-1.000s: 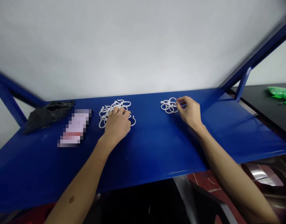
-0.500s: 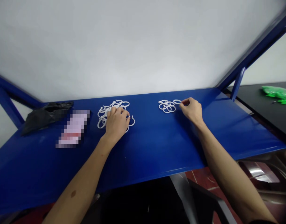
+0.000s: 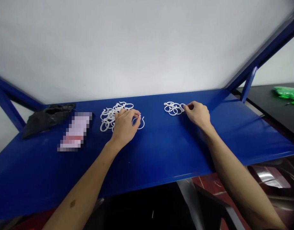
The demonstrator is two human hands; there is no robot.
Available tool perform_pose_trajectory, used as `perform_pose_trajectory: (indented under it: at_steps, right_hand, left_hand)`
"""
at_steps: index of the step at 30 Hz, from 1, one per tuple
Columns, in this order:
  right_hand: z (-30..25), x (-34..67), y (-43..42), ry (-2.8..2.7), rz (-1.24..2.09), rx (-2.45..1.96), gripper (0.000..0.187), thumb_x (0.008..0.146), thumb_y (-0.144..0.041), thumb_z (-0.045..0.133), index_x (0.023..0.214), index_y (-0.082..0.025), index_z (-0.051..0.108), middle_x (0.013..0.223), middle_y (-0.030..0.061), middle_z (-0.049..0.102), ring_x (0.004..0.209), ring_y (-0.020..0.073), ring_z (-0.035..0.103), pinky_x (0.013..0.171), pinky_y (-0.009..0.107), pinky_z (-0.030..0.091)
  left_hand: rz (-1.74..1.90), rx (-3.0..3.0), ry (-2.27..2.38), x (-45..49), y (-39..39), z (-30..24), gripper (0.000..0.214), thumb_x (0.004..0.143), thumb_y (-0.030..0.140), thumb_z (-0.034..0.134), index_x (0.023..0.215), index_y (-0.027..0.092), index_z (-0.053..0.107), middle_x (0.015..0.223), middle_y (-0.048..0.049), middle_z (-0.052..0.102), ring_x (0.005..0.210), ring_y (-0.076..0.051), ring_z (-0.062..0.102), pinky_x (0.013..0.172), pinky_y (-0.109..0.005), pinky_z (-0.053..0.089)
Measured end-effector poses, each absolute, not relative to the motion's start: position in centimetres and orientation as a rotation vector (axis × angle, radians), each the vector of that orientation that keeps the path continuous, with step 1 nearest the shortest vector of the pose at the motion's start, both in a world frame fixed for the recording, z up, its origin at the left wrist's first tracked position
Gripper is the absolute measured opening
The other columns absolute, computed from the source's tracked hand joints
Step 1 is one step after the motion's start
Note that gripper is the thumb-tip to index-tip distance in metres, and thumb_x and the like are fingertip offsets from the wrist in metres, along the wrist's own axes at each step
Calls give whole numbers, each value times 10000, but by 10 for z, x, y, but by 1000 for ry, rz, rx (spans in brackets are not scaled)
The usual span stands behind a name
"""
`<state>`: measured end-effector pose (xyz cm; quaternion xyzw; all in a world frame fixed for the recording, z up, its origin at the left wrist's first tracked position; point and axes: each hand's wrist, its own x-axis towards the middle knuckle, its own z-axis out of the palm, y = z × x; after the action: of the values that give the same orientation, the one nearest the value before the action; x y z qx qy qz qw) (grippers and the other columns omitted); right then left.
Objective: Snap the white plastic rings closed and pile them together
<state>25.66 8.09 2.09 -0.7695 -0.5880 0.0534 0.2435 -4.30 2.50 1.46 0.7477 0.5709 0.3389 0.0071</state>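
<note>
White plastic curtain rings lie in two groups on the blue table. My left hand (image 3: 126, 126) is closed in a pinch on one open curtain ring (image 3: 142, 126), at the right side of the larger pile of rings (image 3: 108, 117); part of that pile is hidden behind the hand. With thumb and forefinger, my right hand (image 3: 197, 114) grips a ring (image 3: 182, 106) at the right edge of the smaller group of rings (image 3: 172, 109). That ring overlaps the others there.
A blue metal table (image 3: 151, 153) spans the view against a pale wall. Left of the large pile are a blurred-out flat phone-like object (image 3: 76, 131) and a crumpled black plastic bag (image 3: 48, 118). At far right, a green bag (image 3: 288, 93) rests on a dark table.
My left hand has moved a little right, drawing an open ring away from the large pile. The ring in my right hand has come down against the small group.
</note>
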Motion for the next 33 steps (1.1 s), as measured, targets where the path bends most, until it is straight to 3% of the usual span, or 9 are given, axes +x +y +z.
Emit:
perform_pose_trajectory:
  at_steps: [5,10,14,19,27,30,33]
  right_hand:
    - [20,249,76,-1662,102,-1831,211,903,-393,605,913,-197,683,906,104,736,837,246,677,787,410,518]
    - [10,212,48,-1994,557,-1226,249,935,-447,609,1025,-217,641,1004,64,738,888,198,690,802,342,550]
    - [7,177,18,-2010,811,-977,191,944,-367,633,1063,-222,597,918,18,741,794,149,705,735,280,566]
    - [6,167,8,-1960,651,-937,85,979,-274,578,1023,-208,608,831,9,723,704,134,682,648,245,537]
    - [-2,179,9,-2181,353,-801,148,1024,-223,475,1065,-195,614,881,66,678,805,181,642,728,312,537]
    - [0,180,12,-2220,287,-785,171,1023,-220,472,1092,-178,622,881,73,671,803,182,637,723,305,533]
    - [10,186,23,-2149,162,-961,199,1008,-221,472,1031,-182,666,898,85,677,780,192,640,681,306,517]
  left_hand:
    - [1152,2162,1616,-32,18,19,94,865,178,651,932,245,648,847,-5,721,841,-200,636,819,-395,504]
    - [1238,1914,1532,-23,12,15,124,858,220,688,977,236,660,892,-10,732,768,-156,653,709,-324,538]
    - [1327,1718,1434,-19,10,11,114,869,271,681,975,230,677,919,-18,745,805,-154,682,713,-307,552]
    - [1329,1635,1331,-17,8,10,84,838,291,728,877,221,703,902,-13,748,758,-139,669,734,-294,547]
    - [1408,1822,1312,-11,0,7,50,832,218,747,805,228,706,813,13,718,713,-125,650,717,-272,537]
    - [1400,1938,1293,-11,1,5,11,862,242,728,872,240,725,839,4,732,749,-140,658,725,-284,543]
    - [1290,2161,1299,-18,9,4,136,919,285,662,1032,271,739,964,-15,757,867,-173,669,841,-352,540]
